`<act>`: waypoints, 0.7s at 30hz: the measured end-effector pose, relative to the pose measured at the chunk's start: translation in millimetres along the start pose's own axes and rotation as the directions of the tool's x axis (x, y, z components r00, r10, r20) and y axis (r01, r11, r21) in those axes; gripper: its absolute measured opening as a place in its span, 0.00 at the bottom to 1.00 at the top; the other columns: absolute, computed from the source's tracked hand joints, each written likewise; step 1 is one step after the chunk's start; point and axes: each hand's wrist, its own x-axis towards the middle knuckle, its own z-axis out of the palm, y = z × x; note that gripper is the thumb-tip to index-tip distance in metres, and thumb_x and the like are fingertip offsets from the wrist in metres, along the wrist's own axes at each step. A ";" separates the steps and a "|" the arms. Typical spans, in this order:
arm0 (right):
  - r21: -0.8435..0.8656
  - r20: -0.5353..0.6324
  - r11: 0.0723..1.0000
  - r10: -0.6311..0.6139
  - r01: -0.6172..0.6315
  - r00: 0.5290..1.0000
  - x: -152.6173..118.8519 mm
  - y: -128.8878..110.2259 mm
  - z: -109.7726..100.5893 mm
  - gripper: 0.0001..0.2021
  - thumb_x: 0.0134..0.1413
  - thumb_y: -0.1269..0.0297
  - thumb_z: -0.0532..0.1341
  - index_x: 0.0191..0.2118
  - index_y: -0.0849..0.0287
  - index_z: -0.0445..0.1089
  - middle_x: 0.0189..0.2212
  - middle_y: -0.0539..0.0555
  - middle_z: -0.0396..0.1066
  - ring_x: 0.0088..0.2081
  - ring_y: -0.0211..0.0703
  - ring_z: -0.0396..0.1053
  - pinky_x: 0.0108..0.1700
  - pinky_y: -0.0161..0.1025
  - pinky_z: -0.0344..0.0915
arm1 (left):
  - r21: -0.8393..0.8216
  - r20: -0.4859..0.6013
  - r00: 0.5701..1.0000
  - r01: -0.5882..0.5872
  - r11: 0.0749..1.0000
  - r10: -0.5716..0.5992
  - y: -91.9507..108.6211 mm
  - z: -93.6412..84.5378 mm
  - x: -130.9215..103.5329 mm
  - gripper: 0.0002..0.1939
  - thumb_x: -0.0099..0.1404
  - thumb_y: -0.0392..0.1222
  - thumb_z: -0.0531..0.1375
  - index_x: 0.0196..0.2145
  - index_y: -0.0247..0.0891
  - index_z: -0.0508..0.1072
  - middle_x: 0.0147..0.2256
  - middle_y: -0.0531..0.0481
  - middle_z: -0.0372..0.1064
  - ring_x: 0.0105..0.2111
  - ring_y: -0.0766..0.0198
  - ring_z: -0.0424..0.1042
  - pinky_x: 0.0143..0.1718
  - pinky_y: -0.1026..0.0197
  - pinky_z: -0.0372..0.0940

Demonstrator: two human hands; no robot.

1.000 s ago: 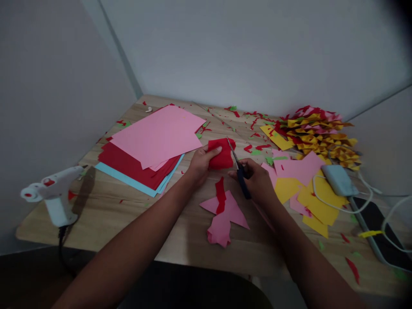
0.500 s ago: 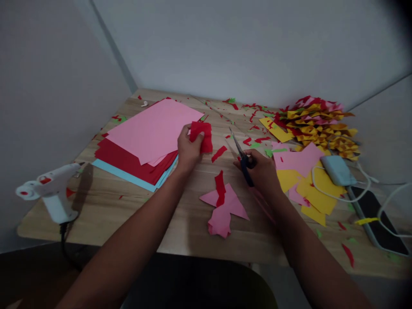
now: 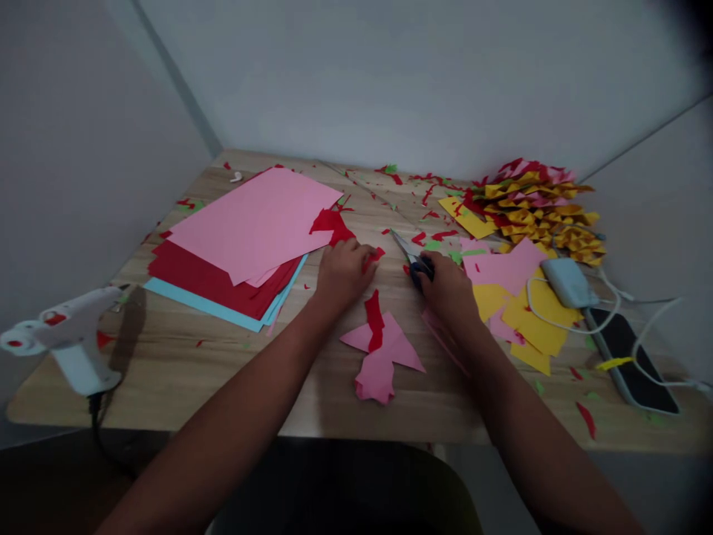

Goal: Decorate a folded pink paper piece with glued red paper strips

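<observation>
Red paper scrap (image 3: 332, 223), pink sheet (image 3: 253, 221) (blue sheet (image 3: 189, 303) underneath), blk-handled scissors (image 3: 415, 264).

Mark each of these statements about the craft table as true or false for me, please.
1. The right hand holds scissors. True.
2. The top sheet of the paper stack is blue. False: it is pink, with red and blue beneath.
3. A glue gun stands at the table's left edge. True.
4. The phone lies left of the stack. False: it lies at the far right.
5. The left hand is by a red paper piece. True.

Matt paper sheets (image 3: 250, 223) lie on a smooth wood-grain table (image 3: 183, 357) (scissors (image 3: 409, 256) with metal blades).
</observation>
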 end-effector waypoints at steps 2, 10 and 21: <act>-0.018 -0.010 1.000 -0.001 0.001 1.000 0.5 1.2 0.3 0.20 0.59 0.70 0.58 0.57 0.62 0.70 0.49 0.64 0.76 0.50 0.56 0.71 0.53 0.49 0.65 | 0.067 0.032 0.998 0.043 0.997 -0.045 1.1 4.9 -2.5 0.13 0.68 0.48 0.61 0.46 0.40 0.78 0.43 0.42 0.74 0.47 0.49 0.71 0.49 0.49 0.62; -0.160 -0.002 0.985 -0.059 0.058 0.998 -1.3 6.0 3.0 0.20 0.58 0.69 0.57 0.55 0.63 0.74 0.43 0.65 0.75 0.44 0.57 0.70 0.49 0.50 0.66 | -0.066 -0.050 0.999 0.017 0.998 -0.021 -16.0 -3.1 7.0 0.06 0.68 0.44 0.61 0.39 0.41 0.76 0.45 0.44 0.76 0.48 0.49 0.69 0.49 0.49 0.58; 0.807 0.066 0.590 -0.039 -0.030 0.997 -4.1 -20.0 -6.3 0.20 0.58 0.45 0.60 0.46 0.57 0.71 0.29 0.51 0.73 0.27 0.43 0.70 0.29 0.40 0.67 | -0.738 -0.179 0.980 -0.189 0.647 0.082 10.2 -1.2 1.6 0.21 0.62 0.47 0.69 0.50 0.39 0.71 0.36 0.51 0.77 0.35 0.66 0.76 0.40 0.64 0.67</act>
